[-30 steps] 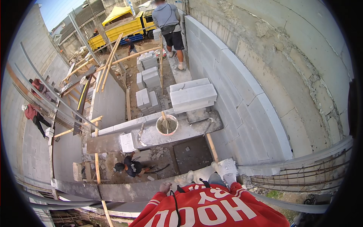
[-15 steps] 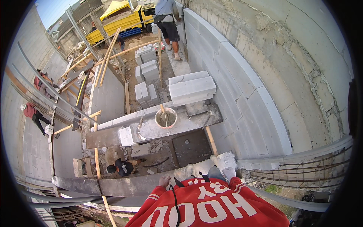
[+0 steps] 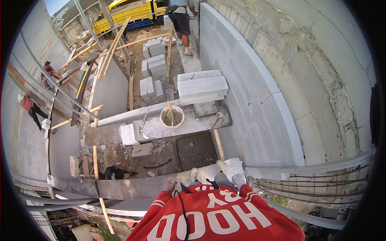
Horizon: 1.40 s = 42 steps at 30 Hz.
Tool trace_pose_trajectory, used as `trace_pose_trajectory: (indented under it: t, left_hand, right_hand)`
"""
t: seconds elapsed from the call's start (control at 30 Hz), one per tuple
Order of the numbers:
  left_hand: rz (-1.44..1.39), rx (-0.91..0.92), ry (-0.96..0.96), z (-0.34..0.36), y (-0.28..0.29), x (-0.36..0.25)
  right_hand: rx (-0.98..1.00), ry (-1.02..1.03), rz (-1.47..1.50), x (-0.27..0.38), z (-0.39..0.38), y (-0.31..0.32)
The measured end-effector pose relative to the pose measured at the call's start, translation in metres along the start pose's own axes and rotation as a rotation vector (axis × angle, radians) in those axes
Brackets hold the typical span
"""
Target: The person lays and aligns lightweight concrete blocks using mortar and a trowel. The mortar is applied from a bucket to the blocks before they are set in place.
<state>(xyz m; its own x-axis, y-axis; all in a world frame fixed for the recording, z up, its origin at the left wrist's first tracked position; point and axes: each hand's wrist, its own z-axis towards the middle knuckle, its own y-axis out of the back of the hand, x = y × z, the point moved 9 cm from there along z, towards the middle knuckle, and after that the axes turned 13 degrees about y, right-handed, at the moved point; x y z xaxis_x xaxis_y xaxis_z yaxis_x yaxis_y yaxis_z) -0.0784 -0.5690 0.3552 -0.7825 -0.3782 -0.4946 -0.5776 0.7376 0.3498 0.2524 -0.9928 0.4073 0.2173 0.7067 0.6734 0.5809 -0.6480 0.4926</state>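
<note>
Yellow truck: at the upper edge, partly cut off; load in bed not clearly legible. Curved ledge: directly ahead of the body, near both hands. Round bucket: on the slab beyond the ledge, well apart from either grip; contains grey mix and an upright wooden handle. Left hand: fingers partly curled. Right hand: beside the ledge's pale end. Opening, contents and contact of either grip: cannot be determined.
</note>
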Motion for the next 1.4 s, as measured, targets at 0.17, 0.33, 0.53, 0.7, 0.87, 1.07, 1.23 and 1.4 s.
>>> trace_pose_trajectory:
  t: [0.17, 0.33, 0.53, 0.7, 0.87, 1.07, 1.23, 1.4]
  left_hand:
    - [-0.022, 0.063, -0.018, -0.022, -0.009, -0.018]
    - [-0.045, 0.061, -0.007, -0.025, -0.008, -0.016]
    - [-0.017, 0.064, 0.001, -0.03, -0.01, -0.027]
    - [-0.033, 0.058, -0.02, -0.02, -0.012, -0.021]
    - [0.009, 0.049, -0.034, -0.021, -0.009, -0.013]
    - [-0.07, 0.084, -0.042, -0.019, -0.008, 0.007]
    - [-0.156, 0.15, 0.101, -0.033, -0.003, -0.022]
    - [0.522, 0.096, -0.486, 0.021, -0.005, -0.04]
  right_hand:
    - [0.038, -0.042, -0.054, 0.005, -0.004, 0.004]
    - [0.041, -0.04, -0.019, 0.016, -0.01, 0.007]
    - [0.023, -0.066, 0.068, 0.033, -0.022, 0.013]
    - [-0.016, -0.059, 0.08, 0.048, -0.031, 0.017]
    - [0.04, -0.075, 0.064, 0.043, -0.029, 0.01]
    - [0.029, -0.037, 0.036, 0.043, -0.033, 0.009]
    - [-0.025, 0.008, -0.131, 0.055, -0.04, 0.017]
    - [-0.244, 0.177, -0.302, 0.064, -0.05, 0.042]
